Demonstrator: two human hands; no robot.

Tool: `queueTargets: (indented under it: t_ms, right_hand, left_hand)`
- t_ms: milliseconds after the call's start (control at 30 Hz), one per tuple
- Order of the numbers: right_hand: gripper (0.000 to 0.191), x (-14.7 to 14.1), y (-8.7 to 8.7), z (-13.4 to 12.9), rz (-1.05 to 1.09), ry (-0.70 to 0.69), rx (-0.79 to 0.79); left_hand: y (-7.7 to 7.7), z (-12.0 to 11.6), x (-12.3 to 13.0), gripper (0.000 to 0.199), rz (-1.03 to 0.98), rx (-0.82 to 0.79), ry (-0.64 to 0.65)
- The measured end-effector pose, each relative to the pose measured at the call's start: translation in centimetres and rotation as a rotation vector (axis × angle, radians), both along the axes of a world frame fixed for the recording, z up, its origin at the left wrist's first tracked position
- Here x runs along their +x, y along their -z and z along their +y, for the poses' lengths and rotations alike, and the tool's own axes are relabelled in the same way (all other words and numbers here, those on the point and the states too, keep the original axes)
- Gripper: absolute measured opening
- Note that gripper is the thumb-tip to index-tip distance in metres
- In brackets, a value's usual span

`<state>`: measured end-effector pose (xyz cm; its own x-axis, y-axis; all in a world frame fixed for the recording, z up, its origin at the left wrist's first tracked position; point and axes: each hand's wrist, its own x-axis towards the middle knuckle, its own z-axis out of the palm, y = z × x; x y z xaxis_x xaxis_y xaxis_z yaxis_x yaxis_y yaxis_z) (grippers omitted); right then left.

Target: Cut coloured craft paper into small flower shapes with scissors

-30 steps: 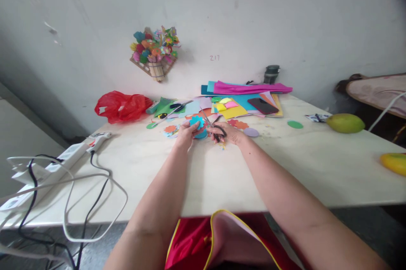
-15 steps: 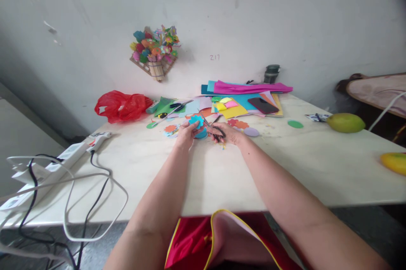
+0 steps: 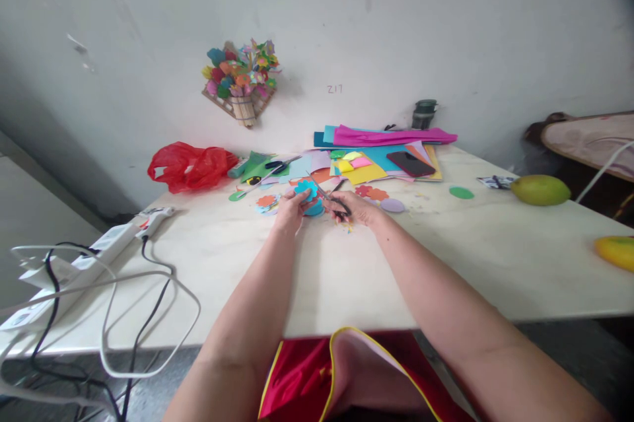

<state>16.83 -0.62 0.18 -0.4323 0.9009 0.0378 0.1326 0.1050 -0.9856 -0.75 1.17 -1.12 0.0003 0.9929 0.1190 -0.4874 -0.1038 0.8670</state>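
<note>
Left hand (image 3: pixel 290 212) pinches the blue scalloped paper (image 3: pixel 306 191) above the table (image 3: pixel 347 283); right hand (image 3: pixel 360 208) grasps the scissors (image 3: pixel 327 197), blades angled toward the paper, just beside it. Risks, judged: a slip of the thin sheet could spoil a petal edge; blades near the left fingertips could nick skin if misaimed. Containers: wall basket (image 3: pixel 243 110) holds paper flowers (image 3: pixel 242 73); red bag (image 3: pixel 191 167) and dark jar (image 3: pixel 424 115), contents cannot be told.

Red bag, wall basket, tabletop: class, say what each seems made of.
Red bag: thin plastic, slightly glossy, judging by see-through crinkles.
Wall basket: probably bamboo, matt; slim sticks bound together.
Tabletop: smooth stone or imitation, given faint grey veining.
</note>
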Motion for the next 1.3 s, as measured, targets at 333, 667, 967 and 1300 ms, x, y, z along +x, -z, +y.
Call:
queueTargets:
  t_ms: [333, 667, 967, 1300]
  right_hand:
    - [0.036, -0.19, -0.53, -0.48, -0.009, 0.029, -0.018]
    - [0.031, -0.16, -0.25, -0.26, 0.007, 0.029, -0.04]
    - [0.021, -0.42, -0.78, -0.67, -0.008, 0.058, -0.083]
    - [0.03, -0.11, -0.35, -0.33, -0.013, 0.018, -0.057]
  left_hand:
    - [-0.01, 0.04, 0.11, 0.029, -0.018, -0.005, 0.0]
    - [0.02, 0.03, 0.15, 0.03, -0.038, -0.004, 0.006]
    - [-0.03, -0.03, 0.1, 0.028, -0.044, 0.004, 0.006]
    - [0.13, 0.17, -0.15, 0.027, -0.031, -0.005, 0.002]
